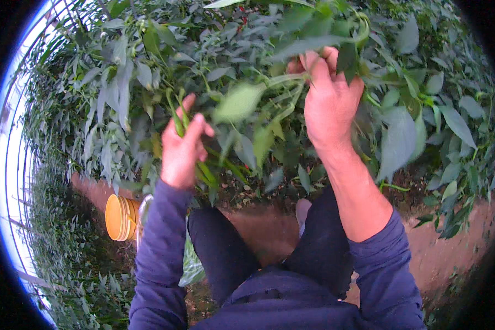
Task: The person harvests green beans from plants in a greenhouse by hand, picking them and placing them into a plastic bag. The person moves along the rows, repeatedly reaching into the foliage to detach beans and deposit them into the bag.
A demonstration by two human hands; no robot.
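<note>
Slender green chili peppers (pixel 178 119) lie in my left hand (pixel 180 148), their stalks poking up past the thumb and index finger. More long green peppers (pixel 207 173) stick out below the palm on the same side. Higher up and to the right, my right hand (pixel 330 99) is curled around a pepper plant stem (pixel 291 78). Leaves partly cover its fingertips, so whether a pepper is also pinched there cannot be seen. A pale blurred leaf (pixel 239 103) hangs between the two hands.
Dense pepper foliage (pixel 239 49) fills the space ahead, with a few red spots deep inside. A yellow bucket (pixel 119 217) lies beyond my left forearm, with a clear plastic bag (pixel 191 264) by my leg. Bare soil (pixel 445 251) runs along the row.
</note>
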